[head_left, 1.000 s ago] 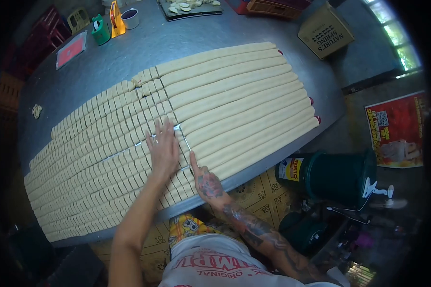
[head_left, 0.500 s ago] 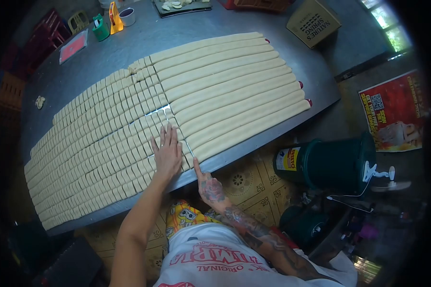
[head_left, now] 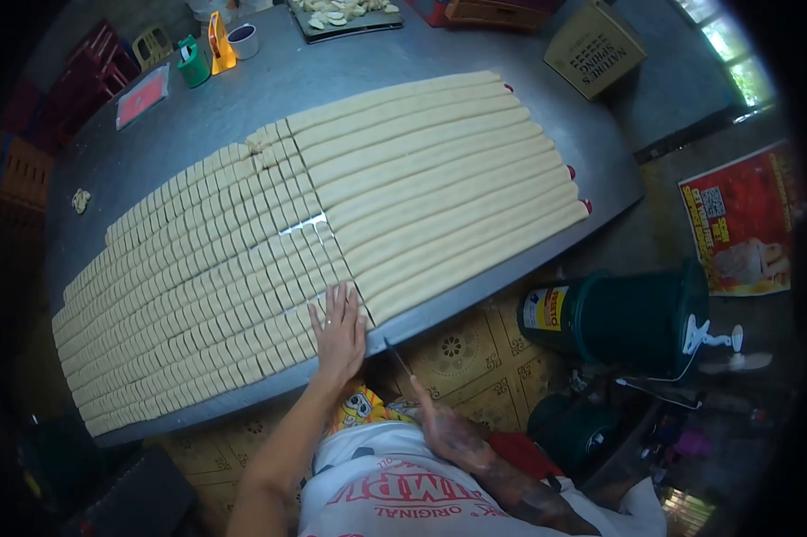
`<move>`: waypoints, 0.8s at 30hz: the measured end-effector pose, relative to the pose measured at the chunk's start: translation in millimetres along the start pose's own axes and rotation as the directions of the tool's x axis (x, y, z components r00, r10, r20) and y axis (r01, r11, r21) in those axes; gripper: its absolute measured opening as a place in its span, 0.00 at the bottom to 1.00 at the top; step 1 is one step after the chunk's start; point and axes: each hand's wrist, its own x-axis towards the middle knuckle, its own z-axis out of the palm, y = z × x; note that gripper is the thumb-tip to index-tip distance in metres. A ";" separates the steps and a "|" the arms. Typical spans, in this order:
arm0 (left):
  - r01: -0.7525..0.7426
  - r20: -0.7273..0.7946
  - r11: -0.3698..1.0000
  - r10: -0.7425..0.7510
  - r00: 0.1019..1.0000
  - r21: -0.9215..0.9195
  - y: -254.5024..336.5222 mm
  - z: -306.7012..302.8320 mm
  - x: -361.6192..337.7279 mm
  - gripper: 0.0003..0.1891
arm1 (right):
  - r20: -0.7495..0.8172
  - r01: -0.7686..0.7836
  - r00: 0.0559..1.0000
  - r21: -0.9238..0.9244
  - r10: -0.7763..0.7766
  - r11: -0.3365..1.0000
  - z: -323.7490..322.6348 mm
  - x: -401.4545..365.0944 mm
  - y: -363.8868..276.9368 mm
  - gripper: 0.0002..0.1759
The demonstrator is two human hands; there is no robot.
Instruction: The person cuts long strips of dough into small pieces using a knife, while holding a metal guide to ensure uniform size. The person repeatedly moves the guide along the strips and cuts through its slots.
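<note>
Long rolls of pale dough (head_left: 430,179) lie side by side on the metal table. To their left the rolls are cut into rows of short dough pieces (head_left: 166,304). My left hand (head_left: 339,340) rests flat on the cut pieces near the table's front edge, fingers stretched out and a ring on one. My right hand (head_left: 452,434) is closed around a thin knife (head_left: 401,360), index finger along it, in front of my body. The knife's tip reaches the table's near edge, apart from the dough. My grip on its handle is partly hidden.
At the back stand a tray (head_left: 354,33) of pale pieces, a cup (head_left: 243,41), a green tape dispenser (head_left: 192,64) and a cardboard box (head_left: 594,49). A dough scrap (head_left: 81,200) lies far left. A green bucket (head_left: 636,318) and a clip-on fan (head_left: 712,337) are right.
My right hand has drawn the knife back toward my body, out of the gap beside the uncut rolls. My left hand has slid nearer the front edge. The view has shifted slightly.
</note>
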 end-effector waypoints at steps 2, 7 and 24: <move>0.016 0.003 0.994 -0.016 1.000 -0.108 -6.3 -12.3 17.4 0.34 | 0.011 -0.014 1.000 0.201 0.012 0.980 -20.6 27.8 -16.3 0.49; 0.041 -0.141 0.983 -0.067 0.988 -0.182 -53.6 -53.4 123.3 0.32 | -0.207 0.105 0.974 0.029 -0.097 0.994 -50.0 210.0 -31.6 0.47; 0.043 -0.174 0.990 -0.019 0.985 0.136 -156.5 -104.6 380.1 0.34 | -0.201 0.216 0.954 -0.049 -0.221 0.975 -156.4 504.0 -158.9 0.53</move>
